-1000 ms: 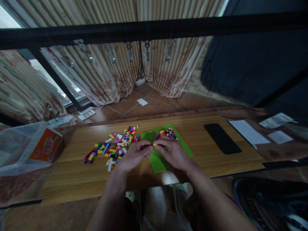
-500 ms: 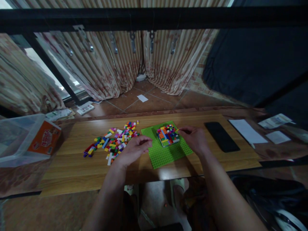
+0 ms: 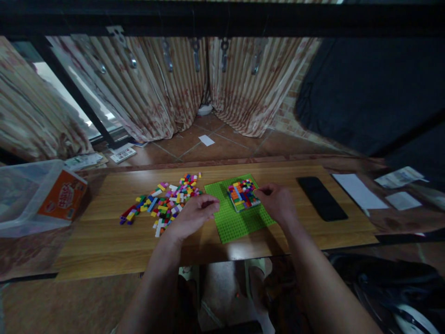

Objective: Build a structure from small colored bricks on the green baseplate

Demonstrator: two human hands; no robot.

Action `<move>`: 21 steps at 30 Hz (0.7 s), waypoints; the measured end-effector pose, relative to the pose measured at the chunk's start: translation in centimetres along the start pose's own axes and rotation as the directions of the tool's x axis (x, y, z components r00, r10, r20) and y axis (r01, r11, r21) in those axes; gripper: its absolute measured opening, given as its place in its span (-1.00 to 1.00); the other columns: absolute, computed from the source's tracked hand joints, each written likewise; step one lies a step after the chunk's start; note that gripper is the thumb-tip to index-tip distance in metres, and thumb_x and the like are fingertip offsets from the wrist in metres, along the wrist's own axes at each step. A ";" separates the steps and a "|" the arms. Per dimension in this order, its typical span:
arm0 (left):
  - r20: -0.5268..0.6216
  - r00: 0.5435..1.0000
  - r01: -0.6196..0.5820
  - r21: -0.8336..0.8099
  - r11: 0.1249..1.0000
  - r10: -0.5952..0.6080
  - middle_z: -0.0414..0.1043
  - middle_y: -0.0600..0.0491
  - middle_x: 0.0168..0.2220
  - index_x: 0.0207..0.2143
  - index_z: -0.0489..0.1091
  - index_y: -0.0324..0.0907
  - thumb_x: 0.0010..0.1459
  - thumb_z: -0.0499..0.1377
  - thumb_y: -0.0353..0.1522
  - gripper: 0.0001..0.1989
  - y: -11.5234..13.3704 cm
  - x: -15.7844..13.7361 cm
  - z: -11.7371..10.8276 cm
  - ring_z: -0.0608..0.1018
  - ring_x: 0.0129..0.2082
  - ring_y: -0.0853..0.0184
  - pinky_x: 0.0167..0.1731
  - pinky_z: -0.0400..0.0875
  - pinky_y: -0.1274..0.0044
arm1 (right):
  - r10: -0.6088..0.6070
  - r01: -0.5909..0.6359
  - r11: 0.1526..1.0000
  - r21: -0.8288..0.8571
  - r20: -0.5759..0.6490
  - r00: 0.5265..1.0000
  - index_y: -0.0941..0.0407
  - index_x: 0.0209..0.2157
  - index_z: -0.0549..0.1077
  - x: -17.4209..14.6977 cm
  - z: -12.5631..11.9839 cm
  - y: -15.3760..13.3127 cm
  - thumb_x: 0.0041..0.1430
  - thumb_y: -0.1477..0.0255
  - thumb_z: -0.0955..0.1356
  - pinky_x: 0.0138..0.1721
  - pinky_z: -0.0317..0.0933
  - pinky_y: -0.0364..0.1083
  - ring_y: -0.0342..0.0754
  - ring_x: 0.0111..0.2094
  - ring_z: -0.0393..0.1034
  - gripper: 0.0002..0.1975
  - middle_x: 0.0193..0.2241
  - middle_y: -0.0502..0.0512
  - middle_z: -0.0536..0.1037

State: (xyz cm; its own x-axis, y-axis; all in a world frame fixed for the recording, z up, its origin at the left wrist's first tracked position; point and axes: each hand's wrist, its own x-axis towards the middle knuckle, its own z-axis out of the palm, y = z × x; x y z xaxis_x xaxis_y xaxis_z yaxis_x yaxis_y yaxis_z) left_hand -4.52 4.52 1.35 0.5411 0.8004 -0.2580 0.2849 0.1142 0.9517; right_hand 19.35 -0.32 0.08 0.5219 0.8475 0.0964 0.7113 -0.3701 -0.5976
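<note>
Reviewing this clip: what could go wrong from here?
The right grip is at the edge of the multicolored brick block; a push might shift it on the green baseplate.
The left grip is near the loose brick pile and could scatter pieces.

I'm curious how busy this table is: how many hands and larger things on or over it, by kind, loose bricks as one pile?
Left hand and right hand: 2
Brick pile: 1
Green baseplate: 1
Brick block: 1
Black slab: 1
Total: 6
</note>
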 end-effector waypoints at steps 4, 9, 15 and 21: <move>0.000 1.000 0.000 0.014 1.000 0.000 0.42 0.11 -0.41 -0.27 0.44 -0.22 0.05 0.22 -0.23 -0.74 0.0 -0.1 -0.1 0.39 -0.48 0.46 -0.42 0.32 0.57 | -0.020 0.019 0.998 -0.052 -0.036 0.999 0.14 -0.42 0.58 -0.4 0.4 -0.3 0.06 0.30 0.35 -0.41 0.17 -0.09 0.03 -0.41 0.48 -0.78 -0.47 0.14 0.61; 0.001 1.000 -0.020 0.028 0.999 0.020 0.44 0.09 -0.39 -0.25 0.44 -0.21 0.07 0.20 -0.20 -0.72 -0.1 -0.2 -0.3 0.42 -0.45 0.43 -0.40 0.33 0.55 | -0.051 0.046 0.998 -0.044 -0.105 0.993 0.15 -0.44 0.57 -0.8 0.9 -0.5 0.08 0.30 0.34 -0.41 0.18 -0.07 0.07 -0.41 0.49 -0.77 -0.47 0.18 0.62; -0.012 0.999 -0.037 0.055 0.998 0.037 0.44 0.10 -0.41 -0.26 0.44 -0.21 0.07 0.19 -0.20 -0.73 -0.1 -0.3 -0.3 0.41 -0.46 0.42 -0.40 0.32 0.54 | -0.043 0.039 0.999 -0.036 -0.110 0.993 0.14 -0.45 0.56 -1.0 1.0 -0.6 0.09 0.30 0.33 -0.43 0.16 -0.08 0.06 -0.43 0.48 -0.76 -0.48 0.19 0.62; -0.015 0.998 -0.054 0.061 0.997 0.055 0.42 0.10 -0.43 -0.25 0.44 -0.23 0.09 0.18 -0.19 -0.71 -0.2 -0.4 -0.4 0.39 -0.48 0.43 -0.41 0.31 0.55 | -0.030 0.028 0.999 -0.019 -0.117 0.993 0.15 -0.43 0.56 -1.3 1.1 -0.8 0.09 0.30 0.32 -0.41 0.16 -0.07 0.06 -0.43 0.48 -0.76 -0.47 0.19 0.62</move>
State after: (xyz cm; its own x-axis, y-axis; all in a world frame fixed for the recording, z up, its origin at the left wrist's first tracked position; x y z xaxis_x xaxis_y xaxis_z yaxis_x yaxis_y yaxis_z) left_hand -5.07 4.38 1.34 0.5441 0.8141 -0.2030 0.3030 0.0350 0.9524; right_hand 17.54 -0.72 -0.47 0.5518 0.8079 0.2071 0.7345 -0.3530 -0.5796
